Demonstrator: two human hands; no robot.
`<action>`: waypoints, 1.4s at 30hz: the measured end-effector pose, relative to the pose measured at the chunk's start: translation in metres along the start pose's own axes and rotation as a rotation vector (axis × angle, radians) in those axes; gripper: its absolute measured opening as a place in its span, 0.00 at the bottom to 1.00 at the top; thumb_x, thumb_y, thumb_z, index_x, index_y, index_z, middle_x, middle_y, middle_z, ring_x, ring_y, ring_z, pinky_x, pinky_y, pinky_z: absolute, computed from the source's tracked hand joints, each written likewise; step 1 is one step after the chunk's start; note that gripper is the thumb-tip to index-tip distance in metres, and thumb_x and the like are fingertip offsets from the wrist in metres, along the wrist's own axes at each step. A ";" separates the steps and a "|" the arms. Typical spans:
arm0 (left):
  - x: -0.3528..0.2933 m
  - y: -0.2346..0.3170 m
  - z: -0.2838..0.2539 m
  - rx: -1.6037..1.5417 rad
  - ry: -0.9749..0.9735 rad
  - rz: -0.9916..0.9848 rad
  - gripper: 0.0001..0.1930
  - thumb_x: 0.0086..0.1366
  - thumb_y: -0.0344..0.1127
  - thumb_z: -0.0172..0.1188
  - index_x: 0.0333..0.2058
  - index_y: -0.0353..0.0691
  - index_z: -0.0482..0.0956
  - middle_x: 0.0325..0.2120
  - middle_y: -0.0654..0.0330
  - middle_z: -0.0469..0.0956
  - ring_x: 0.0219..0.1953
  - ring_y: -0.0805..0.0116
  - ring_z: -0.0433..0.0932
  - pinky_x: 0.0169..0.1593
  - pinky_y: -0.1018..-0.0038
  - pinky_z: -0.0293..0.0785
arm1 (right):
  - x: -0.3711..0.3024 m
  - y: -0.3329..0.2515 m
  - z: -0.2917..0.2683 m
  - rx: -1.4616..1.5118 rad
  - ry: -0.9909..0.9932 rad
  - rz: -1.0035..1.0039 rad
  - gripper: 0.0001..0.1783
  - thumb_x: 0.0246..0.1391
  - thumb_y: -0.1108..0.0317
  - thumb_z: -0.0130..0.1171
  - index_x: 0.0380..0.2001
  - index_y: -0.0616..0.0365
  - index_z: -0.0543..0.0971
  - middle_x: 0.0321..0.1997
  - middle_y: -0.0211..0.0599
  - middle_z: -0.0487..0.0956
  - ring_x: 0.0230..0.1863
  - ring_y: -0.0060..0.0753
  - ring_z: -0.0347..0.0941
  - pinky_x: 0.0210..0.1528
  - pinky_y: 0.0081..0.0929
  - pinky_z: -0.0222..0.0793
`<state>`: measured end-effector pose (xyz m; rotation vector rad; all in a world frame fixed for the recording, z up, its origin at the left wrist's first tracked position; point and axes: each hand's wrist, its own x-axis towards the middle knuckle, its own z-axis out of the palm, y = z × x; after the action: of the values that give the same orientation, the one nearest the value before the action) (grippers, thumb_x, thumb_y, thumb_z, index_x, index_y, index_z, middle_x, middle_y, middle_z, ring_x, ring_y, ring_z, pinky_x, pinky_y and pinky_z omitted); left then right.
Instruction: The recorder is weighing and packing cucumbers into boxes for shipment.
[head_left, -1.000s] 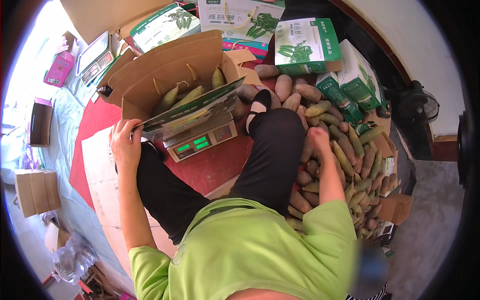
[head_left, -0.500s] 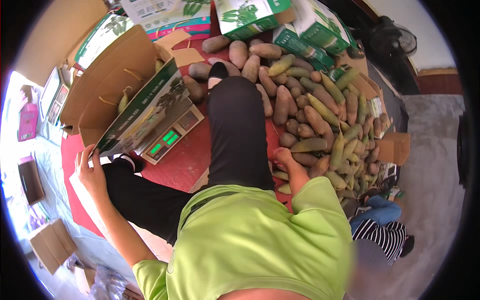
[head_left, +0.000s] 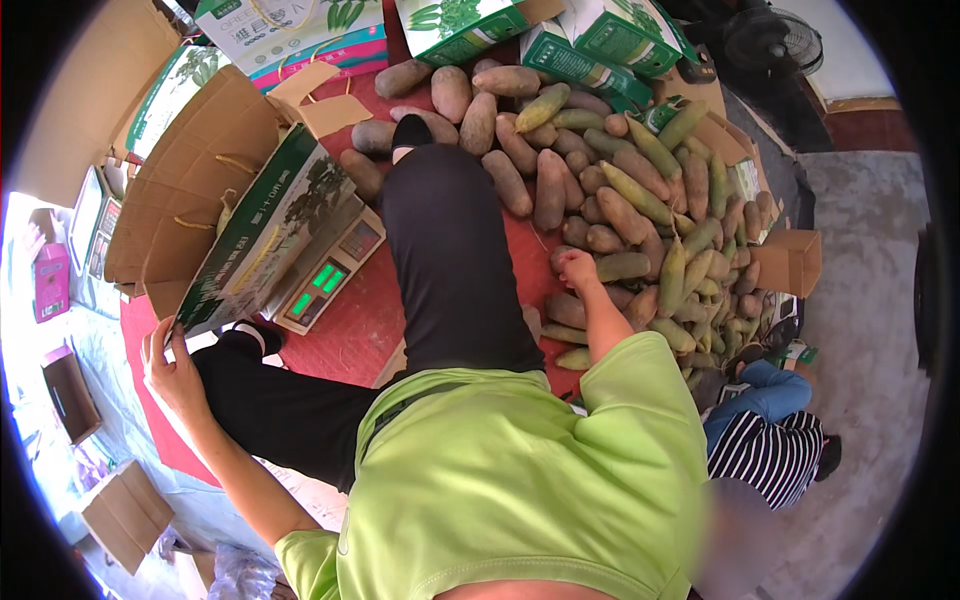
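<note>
My left hand [head_left: 172,370] grips the near lower corner of an open cardboard box [head_left: 262,245] with a green printed side. The box leans on its side on a digital scale [head_left: 330,275] with lit green digits. A light radish [head_left: 226,212] shows inside it, beside cord handles. On the right, my right hand [head_left: 578,268] reaches into the near edge of a heap of long radishes, some green, some brown and soil-coloured. Its fingers are curled beside the end of a green radish [head_left: 625,266]; what they close on is hidden.
My raised knee [head_left: 445,240] stands between scale and heap on the red surface [head_left: 350,345]. Printed boxes [head_left: 460,30] line the far side, with a black fan [head_left: 775,40] at far right. Another person in a striped top [head_left: 765,455] crouches at right. Cartons [head_left: 125,515] lie at lower left.
My right hand has moved farther away along the edge of the heap, and its fingers have curled in. My left hand stays at the box corner. The view has shifted slightly.
</note>
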<state>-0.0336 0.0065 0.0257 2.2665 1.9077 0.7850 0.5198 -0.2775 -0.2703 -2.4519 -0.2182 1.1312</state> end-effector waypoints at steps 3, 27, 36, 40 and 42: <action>0.000 -0.011 -0.001 0.024 0.000 0.018 0.07 0.61 0.30 0.58 0.38 0.38 0.80 0.34 0.57 0.78 0.38 0.59 0.77 0.44 0.68 0.71 | 0.004 0.001 -0.021 0.096 0.136 0.019 0.09 0.50 0.70 0.57 0.36 0.54 0.80 0.25 0.34 0.79 0.22 0.30 0.75 0.24 0.31 0.73; 0.000 -0.001 -0.003 0.016 0.006 -0.077 0.07 0.59 0.31 0.59 0.37 0.40 0.80 0.33 0.57 0.78 0.38 0.61 0.78 0.43 0.71 0.71 | 0.017 0.056 -0.119 -0.165 0.447 0.075 0.38 0.39 0.62 0.70 0.55 0.60 0.68 0.52 0.49 0.73 0.49 0.49 0.73 0.51 0.35 0.69; 0.003 0.000 -0.006 0.018 0.051 -0.026 0.06 0.56 0.33 0.62 0.34 0.43 0.81 0.30 0.59 0.77 0.38 0.59 0.76 0.44 0.68 0.69 | 0.013 0.026 -0.077 -0.046 0.545 -0.144 0.34 0.33 0.67 0.74 0.45 0.62 0.69 0.46 0.45 0.75 0.48 0.43 0.72 0.52 0.34 0.66; 0.001 -0.001 -0.008 -0.008 0.063 0.027 0.07 0.54 0.32 0.63 0.33 0.42 0.81 0.30 0.60 0.78 0.38 0.59 0.75 0.45 0.68 0.69 | -0.024 -0.024 -0.052 -0.250 0.437 -0.428 0.34 0.32 0.68 0.74 0.46 0.59 0.70 0.40 0.38 0.74 0.43 0.35 0.70 0.49 0.29 0.65; 0.001 0.001 -0.011 -0.019 0.073 0.097 0.07 0.53 0.30 0.64 0.33 0.41 0.81 0.30 0.60 0.78 0.38 0.59 0.75 0.45 0.67 0.68 | -0.042 -0.061 -0.048 -0.264 0.395 -0.575 0.33 0.34 0.70 0.73 0.47 0.59 0.70 0.43 0.39 0.73 0.45 0.35 0.69 0.52 0.29 0.64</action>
<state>-0.0370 0.0040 0.0355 2.3659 1.8233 0.9061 0.5304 -0.2515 -0.1869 -2.5160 -0.9217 0.3849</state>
